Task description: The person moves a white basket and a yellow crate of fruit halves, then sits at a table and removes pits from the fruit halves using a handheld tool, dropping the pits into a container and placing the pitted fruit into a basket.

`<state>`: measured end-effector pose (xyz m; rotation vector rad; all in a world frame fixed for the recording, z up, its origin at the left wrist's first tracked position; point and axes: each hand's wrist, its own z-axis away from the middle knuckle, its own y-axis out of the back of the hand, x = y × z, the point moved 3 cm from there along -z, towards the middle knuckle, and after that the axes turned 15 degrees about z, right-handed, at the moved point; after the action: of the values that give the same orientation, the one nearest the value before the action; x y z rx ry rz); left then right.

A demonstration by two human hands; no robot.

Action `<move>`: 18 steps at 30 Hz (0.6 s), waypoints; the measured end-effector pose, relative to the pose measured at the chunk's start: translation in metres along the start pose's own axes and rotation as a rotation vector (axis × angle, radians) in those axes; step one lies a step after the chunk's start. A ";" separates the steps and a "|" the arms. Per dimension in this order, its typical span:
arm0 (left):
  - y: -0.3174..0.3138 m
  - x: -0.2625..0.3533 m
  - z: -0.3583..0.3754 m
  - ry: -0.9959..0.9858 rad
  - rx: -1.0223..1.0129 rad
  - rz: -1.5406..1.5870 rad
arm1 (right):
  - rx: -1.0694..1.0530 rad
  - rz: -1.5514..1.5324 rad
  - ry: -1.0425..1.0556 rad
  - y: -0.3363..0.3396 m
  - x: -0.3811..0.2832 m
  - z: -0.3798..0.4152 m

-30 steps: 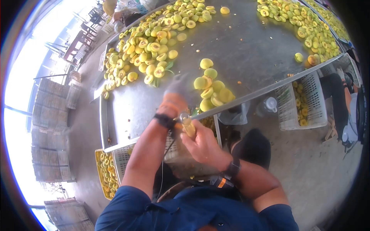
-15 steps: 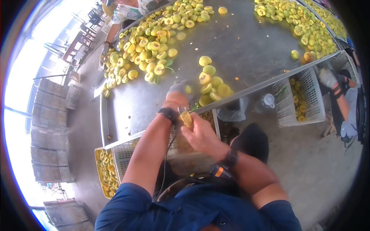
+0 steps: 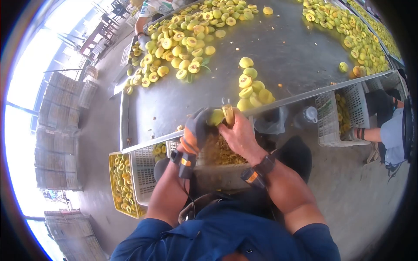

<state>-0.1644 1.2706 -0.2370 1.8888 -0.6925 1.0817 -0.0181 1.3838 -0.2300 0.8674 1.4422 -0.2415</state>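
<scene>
My left hand (image 3: pixel 197 129), in a dark glove with orange, is closed round a yellow-green fruit half (image 3: pixel 215 117) at the near edge of the metal table (image 3: pixel 270 48). My bare right hand (image 3: pixel 239 135) grips a small tool with a yellowish handle (image 3: pixel 228 114), its metal tip pointing up beside the fruit. Just beyond my hands lies a small group of fruit halves (image 3: pixel 254 91) on the table. A large heap of halved fruit (image 3: pixel 183 41) spreads farther back to the left.
A yellow crate of fruit (image 3: pixel 143 211) and a white crate (image 3: pixel 146 174) stand below left. Another white crate (image 3: pixel 326 126) is at right, near a co-worker's arm (image 3: pixel 370 134). Another person's gloved hand (image 3: pixel 143 40) touches the heap. More fruit (image 3: pixel 357 43) lies back right.
My left hand has come back from over the table toward my body and now holds a fruit half against the tool. The co-worker's hand at right has moved down to the crate.
</scene>
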 end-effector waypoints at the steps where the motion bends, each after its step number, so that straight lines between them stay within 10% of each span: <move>1: 0.001 0.013 0.004 -0.021 -0.011 -0.083 | -0.026 0.010 -0.016 -0.001 -0.002 0.002; 6: -0.002 0.025 0.023 0.039 0.148 0.158 | -0.124 -0.131 0.154 -0.022 0.004 0.004; 10: -0.001 -0.032 0.046 0.398 0.342 0.797 | -0.384 -0.369 -0.236 -0.014 -0.003 0.011; 18: 0.008 0.006 0.052 0.315 0.264 0.288 | -0.531 -0.024 -0.125 -0.041 0.000 0.021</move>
<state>-0.1457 1.2218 -0.2435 1.8083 -0.6767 1.6832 -0.0280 1.3425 -0.2473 0.3941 1.3116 0.0708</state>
